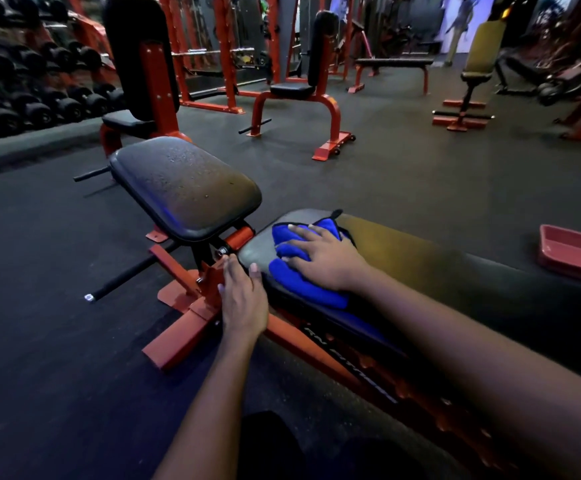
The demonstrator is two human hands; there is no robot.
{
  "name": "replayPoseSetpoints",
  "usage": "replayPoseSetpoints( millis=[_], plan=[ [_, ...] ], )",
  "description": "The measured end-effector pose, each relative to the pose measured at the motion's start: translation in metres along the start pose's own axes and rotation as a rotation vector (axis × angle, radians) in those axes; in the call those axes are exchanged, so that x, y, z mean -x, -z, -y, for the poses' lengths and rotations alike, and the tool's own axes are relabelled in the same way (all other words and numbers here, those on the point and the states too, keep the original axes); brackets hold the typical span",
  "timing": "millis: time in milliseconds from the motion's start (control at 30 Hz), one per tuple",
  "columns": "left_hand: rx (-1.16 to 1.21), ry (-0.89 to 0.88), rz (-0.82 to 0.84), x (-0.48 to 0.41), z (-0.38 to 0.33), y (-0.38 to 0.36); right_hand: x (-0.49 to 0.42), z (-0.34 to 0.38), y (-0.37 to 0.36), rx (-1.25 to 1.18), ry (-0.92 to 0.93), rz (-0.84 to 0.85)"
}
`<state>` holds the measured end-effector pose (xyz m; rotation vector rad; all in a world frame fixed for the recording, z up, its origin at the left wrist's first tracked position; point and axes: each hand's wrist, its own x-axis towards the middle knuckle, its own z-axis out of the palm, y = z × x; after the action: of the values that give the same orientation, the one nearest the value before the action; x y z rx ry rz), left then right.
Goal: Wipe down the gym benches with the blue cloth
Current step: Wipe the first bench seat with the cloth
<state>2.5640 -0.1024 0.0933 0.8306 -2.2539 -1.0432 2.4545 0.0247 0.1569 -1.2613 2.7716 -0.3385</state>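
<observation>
A black padded bench on a red frame runs from the centre to the lower right. Its long back pad (420, 268) lies flat, and its seat pad (185, 185) tilts up just beyond. A bunched blue cloth (292, 275) lies on the near end of the back pad. My right hand (323, 258) presses flat on the cloth with fingers spread. My left hand (242, 296) rests against the pad's near edge beside the red frame, thumb on the pad, holding nothing.
A red tray (576, 254) lies on the floor at right. Two upright red seats (136, 81) (303, 88), a flat bench (393, 64) and an incline bench (476, 74) stand farther back. Dumbbell racks (22, 81) line the left wall. Black rubber floor surrounds the bench.
</observation>
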Motion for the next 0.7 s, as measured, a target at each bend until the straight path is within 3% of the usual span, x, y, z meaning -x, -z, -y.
replayPoseSetpoints(
  millis=[133, 333, 467, 600, 700],
  plan=[
    [-0.1, 0.013, 0.064, 0.004, -0.004, 0.01, 0.033, -0.046, 0.013, -0.032, -0.163, -0.064],
    [-0.169, 0.005, 0.096, 0.008, -0.007, 0.017, 0.135, -0.157, 0.034, -0.021, -0.585, -0.151],
    [-0.164, -0.039, 0.123, 0.009, -0.006, 0.018, 0.208, -0.181, 0.038, 0.027, -0.83, -0.209],
    [-0.188, -0.07, 0.154, 0.005, -0.004, 0.022, 0.199, -0.127, 0.028, 0.035, -0.859, -0.24],
    [-0.234, -0.096, 0.197, 0.002, -0.001, 0.029, 0.165, -0.063, 0.008, 0.037, -0.682, -0.217]
  ],
)
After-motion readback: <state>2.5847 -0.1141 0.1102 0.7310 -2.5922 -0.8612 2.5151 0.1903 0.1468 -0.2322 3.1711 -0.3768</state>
